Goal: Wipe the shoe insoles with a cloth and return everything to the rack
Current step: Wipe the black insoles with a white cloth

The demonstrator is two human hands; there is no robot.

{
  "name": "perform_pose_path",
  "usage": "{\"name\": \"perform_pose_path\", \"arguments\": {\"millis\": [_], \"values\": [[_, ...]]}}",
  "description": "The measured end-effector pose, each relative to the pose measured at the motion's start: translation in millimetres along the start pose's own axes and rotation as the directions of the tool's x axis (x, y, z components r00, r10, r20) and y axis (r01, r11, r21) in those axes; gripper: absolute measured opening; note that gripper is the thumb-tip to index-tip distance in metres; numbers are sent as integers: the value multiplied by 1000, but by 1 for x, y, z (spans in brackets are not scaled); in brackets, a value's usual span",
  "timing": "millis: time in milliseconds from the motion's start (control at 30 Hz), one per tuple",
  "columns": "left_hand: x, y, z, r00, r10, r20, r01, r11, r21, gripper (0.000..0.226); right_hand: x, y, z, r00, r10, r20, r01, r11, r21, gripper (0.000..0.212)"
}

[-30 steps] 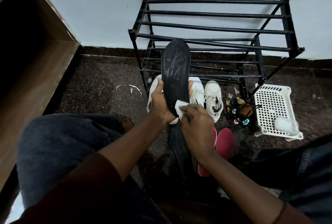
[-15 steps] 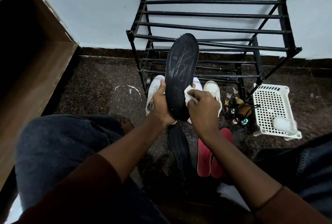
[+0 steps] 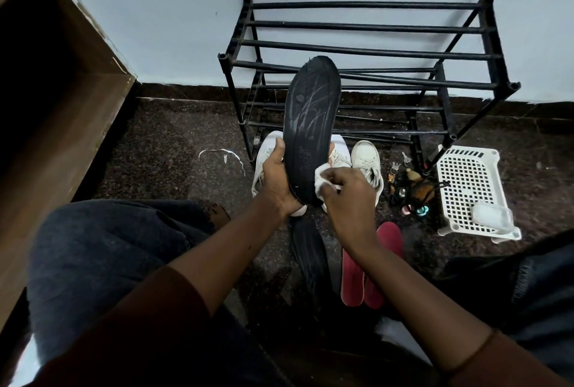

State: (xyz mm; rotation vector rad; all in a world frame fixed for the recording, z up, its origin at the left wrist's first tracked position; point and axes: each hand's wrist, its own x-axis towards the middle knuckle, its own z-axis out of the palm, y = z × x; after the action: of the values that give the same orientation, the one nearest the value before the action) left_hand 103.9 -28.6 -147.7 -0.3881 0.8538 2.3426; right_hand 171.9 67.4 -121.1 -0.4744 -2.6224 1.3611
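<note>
While your left hand grips the black insole upright by its heel in front of the rack, your right hand pinches the cloth against its lower edge. Rub hard and the insole may bend or slip from that low grip onto the shoes.

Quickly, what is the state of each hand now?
Left hand: closed, holding the black insole.
Right hand: closed, holding the white cloth.
</note>
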Motion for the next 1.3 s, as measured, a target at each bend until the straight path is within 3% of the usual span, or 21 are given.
{"name": "perform_pose_path", "arguments": {"millis": [133, 333, 700, 1033, 1200, 1267, 1300], "values": [[-2, -1, 3, 1000, -15, 6, 14, 997, 82, 81, 20, -5, -1, 997, -18, -69, 17, 1000, -18, 20], [0, -1, 2, 1000, -10, -14, 11, 998, 62, 74, 45, -12, -3, 992, 28, -120, -24, 999, 35, 23], [3, -8, -2, 1000, -4, -15, 6, 994, 108, 76, 14, 4, -6, 981, 163, 106, -181, 966, 183, 18], [-1, 9, 0, 975, -14, 220, 19, 1000, -17, 83, 7, -6, -13, 938, 241, 247, -311, 902, 301, 18], [-1, 11, -4, 981, -73, 181, 81, 996, -39, 76, 7, -8, -22, 943, 145, 298, -190, 973, 129, 19], [-1, 13, -5, 986, -79, 149, 85, 996, -34, 72, 12, -13, -30, 969, 112, 219, -130, 989, 70, 15], [1, 14, -5, 991, -60, 123, 63, 998, -23, 68, 16, -15, -35, 990, 92, 110, -98, 994, 47, 15]]}}
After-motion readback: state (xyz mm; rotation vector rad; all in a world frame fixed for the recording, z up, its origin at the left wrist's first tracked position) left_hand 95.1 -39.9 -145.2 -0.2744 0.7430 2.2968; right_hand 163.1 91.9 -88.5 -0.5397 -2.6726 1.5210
